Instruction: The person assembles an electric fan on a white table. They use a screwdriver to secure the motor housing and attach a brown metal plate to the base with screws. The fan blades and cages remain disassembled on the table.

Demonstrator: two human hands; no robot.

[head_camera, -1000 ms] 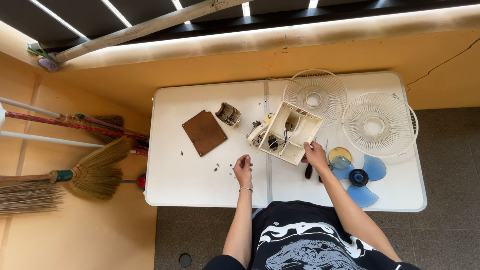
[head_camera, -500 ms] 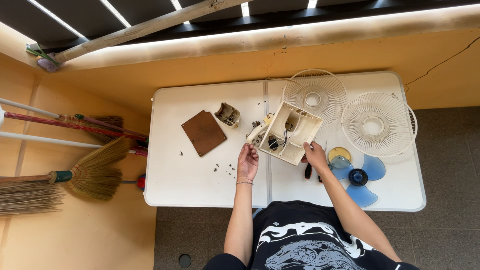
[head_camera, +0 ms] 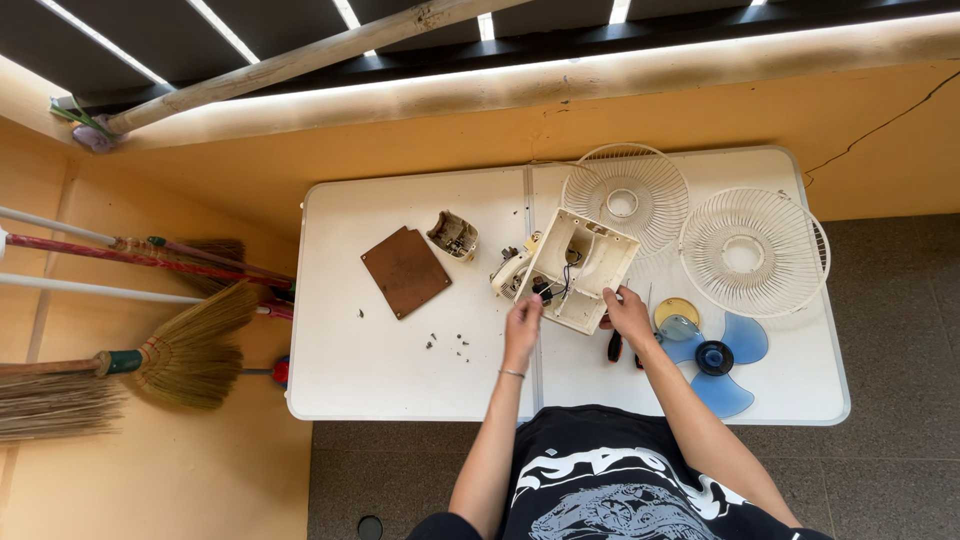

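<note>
Cream plastic housing (head_camera: 580, 268), tilted on the desk (head_camera: 400, 340): left hand (head_camera: 523, 322) pinches its near edge, right hand (head_camera: 626, 312) grips its corner; exposed wires (head_camera: 560, 285) may snag.

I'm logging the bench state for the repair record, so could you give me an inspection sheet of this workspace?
Surface: white folding table, bare patches at left and front.
Job's things: cream fan base housing, open side up; motor part against its left edge.
Clutter: two white fan grilles, blue fan blade, brown plate, small grey part, loose screws, dark-handled tool.
Hands: left hand at the housing's near left corner; right hand on its near right edge; whether the fingers grip it cannot be told.
Cables: dark wires inside the housing.
Surroundings: brooms at left, orange wall, grey floor.
</note>
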